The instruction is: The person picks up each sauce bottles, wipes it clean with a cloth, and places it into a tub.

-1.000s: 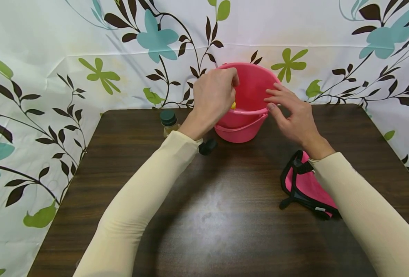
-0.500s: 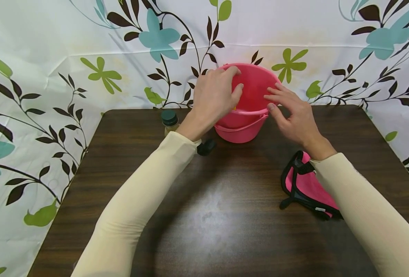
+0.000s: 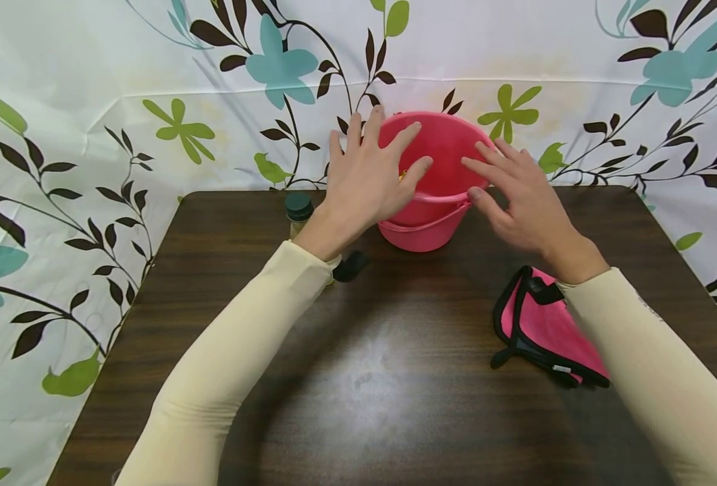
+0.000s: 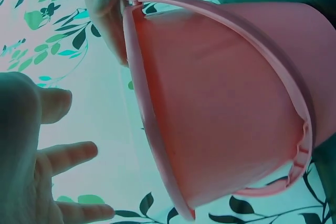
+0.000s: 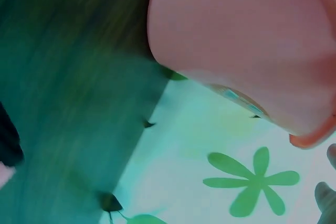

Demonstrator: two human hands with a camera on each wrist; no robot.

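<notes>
A pink bucket (image 3: 443,155) stands upright at the back of the table, its handle (image 3: 425,221) hanging down in front. Something small and yellow (image 3: 403,175) shows inside it, mostly hidden by the left hand. My left hand (image 3: 364,172), fingers spread, is at the bucket's left rim and holds nothing; the left wrist view has its fingers apart from the rim. At the right rim is my right hand (image 3: 516,196), fingers extended, holding nothing. Whether its fingertips touch the rim I cannot tell.
Behind my left wrist stands a small bottle with a dark green cap (image 3: 298,206), partly hidden. A pink pouch with black edging (image 3: 549,324) lies on the dark wooden table (image 3: 364,391) beside my right forearm. A patterned curtain (image 3: 213,67) hangs right behind the table.
My left hand, closed above the bucket a second ago, has spread its fingers and drawn back slightly. My right hand has shifted slightly to the right. The bucket stays put.
</notes>
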